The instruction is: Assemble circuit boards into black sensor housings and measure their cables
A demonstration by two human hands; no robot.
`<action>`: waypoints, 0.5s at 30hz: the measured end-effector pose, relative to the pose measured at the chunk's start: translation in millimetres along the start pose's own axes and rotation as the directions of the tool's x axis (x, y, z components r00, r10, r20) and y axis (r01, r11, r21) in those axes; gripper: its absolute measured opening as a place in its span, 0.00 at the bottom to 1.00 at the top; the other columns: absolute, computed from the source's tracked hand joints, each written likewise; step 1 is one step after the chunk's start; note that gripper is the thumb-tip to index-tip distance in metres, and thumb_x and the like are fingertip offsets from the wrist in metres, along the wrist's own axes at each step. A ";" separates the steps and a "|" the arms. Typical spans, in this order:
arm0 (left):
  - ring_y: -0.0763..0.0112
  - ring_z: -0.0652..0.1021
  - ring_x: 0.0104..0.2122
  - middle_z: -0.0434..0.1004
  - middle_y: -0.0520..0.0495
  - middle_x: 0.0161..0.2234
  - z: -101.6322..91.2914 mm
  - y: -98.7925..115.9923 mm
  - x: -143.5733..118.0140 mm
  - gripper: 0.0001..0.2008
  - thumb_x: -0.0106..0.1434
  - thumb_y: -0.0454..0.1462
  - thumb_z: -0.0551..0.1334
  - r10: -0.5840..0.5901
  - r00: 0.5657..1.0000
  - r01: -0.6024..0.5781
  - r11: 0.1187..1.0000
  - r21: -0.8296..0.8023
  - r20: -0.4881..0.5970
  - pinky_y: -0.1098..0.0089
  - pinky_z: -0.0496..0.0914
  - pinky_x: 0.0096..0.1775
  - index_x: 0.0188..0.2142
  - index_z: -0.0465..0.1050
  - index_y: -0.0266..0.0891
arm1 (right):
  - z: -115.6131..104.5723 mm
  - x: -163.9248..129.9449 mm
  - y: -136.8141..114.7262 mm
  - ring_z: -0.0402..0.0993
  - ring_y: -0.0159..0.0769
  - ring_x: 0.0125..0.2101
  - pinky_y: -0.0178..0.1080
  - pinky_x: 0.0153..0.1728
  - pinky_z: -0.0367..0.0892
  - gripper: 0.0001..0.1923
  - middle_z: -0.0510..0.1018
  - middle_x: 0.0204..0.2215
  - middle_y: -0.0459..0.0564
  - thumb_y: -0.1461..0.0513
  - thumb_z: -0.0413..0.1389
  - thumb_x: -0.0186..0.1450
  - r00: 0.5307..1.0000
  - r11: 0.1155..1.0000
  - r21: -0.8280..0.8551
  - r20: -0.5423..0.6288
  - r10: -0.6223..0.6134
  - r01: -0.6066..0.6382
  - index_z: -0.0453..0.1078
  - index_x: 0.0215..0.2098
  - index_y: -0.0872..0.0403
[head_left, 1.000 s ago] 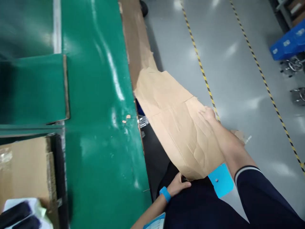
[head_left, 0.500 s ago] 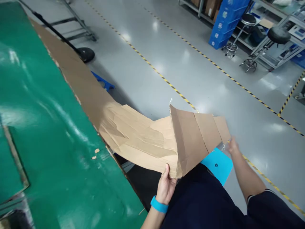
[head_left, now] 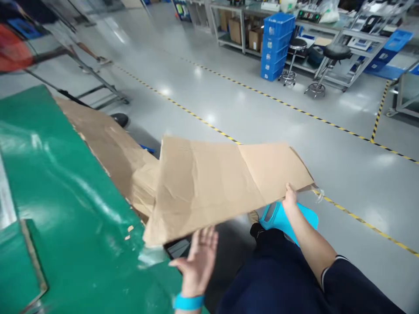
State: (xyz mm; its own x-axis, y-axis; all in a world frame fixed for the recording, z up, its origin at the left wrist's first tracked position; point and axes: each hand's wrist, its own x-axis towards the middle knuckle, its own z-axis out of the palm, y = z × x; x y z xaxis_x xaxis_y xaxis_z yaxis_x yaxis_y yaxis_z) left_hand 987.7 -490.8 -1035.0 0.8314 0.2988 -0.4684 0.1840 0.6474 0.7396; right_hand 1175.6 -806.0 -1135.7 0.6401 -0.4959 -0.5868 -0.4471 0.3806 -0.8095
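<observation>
A large creased sheet of cardboard spans from the green table's edge out over the floor, folded back on itself near the table. My right hand grips its lower edge toward the right end, thumb on top. My left hand, with a blue band at the wrist, is palm up with fingers spread, just under the near edge of the cardboard. Whether its fingertips touch the sheet I cannot tell. More cardboard runs along the far side of the green table.
A bright blue stool stands beside my legs. Small cardboard scraps lie on the table. Across the taped floor are stacked blue crates, black stools and workbenches. Part of another person shows at the upper left.
The cardboard's free end has folded over leftward toward the table. My left hand has let go and opened, moving left. My right hand has moved left and now grips the edge. The view has tilted up.
</observation>
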 end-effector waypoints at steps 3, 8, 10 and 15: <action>0.46 0.54 0.70 0.52 0.41 0.71 67.3 -66.1 -9.2 0.45 0.50 0.62 0.70 -0.230 0.933 0.136 0.937 0.322 0.276 0.48 0.50 0.69 0.64 0.67 0.49 | 2.2 -45.9 -1.2 0.77 0.37 0.42 0.42 0.40 0.75 0.20 0.77 0.49 0.53 0.52 0.57 0.69 0.999 0.987 0.163 0.048 -0.005 -0.003 0.68 0.54 0.54; 0.45 0.72 0.61 0.72 0.32 0.60 198.0 -102.2 6.4 0.33 0.61 0.58 0.65 -0.207 0.924 0.115 0.952 0.284 0.320 0.49 0.67 0.62 0.55 0.74 0.35 | -24.9 -107.0 -1.0 0.77 0.38 0.49 0.39 0.46 0.73 0.20 0.81 0.48 0.46 0.50 0.65 0.61 0.963 0.948 0.319 0.259 -0.081 -0.006 0.74 0.48 0.48; 0.52 0.78 0.55 0.76 0.37 0.57 234.6 -89.1 15.3 0.25 0.68 0.51 0.61 -0.178 0.927 0.092 0.962 0.259 0.331 0.53 0.74 0.56 0.56 0.72 0.38 | -59.2 -111.0 -1.3 0.75 0.39 0.53 0.41 0.52 0.71 0.23 0.80 0.49 0.47 0.55 0.70 0.55 0.940 0.942 0.330 0.334 -0.063 -0.054 0.74 0.48 0.47; 0.72 0.84 0.32 0.84 0.45 0.43 288.7 -12.6 8.1 0.14 0.74 0.41 0.56 -0.102 0.934 0.072 0.993 0.099 0.343 0.72 0.81 0.37 0.55 0.71 0.40 | -173.1 -90.5 29.2 0.71 0.49 0.58 0.55 0.60 0.62 0.22 0.79 0.51 0.57 0.51 0.65 0.60 0.911 0.902 0.298 0.363 0.196 -0.313 0.74 0.49 0.53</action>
State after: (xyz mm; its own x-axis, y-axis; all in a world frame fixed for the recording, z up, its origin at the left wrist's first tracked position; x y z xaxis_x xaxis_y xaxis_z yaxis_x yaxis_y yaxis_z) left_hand 1143.4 -699.0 -908.6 0.9375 -0.0275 -0.3470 0.2943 0.5950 0.7479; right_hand 996.5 -885.1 -1110.1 0.7226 -0.0936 -0.6849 -0.4170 0.7312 -0.5399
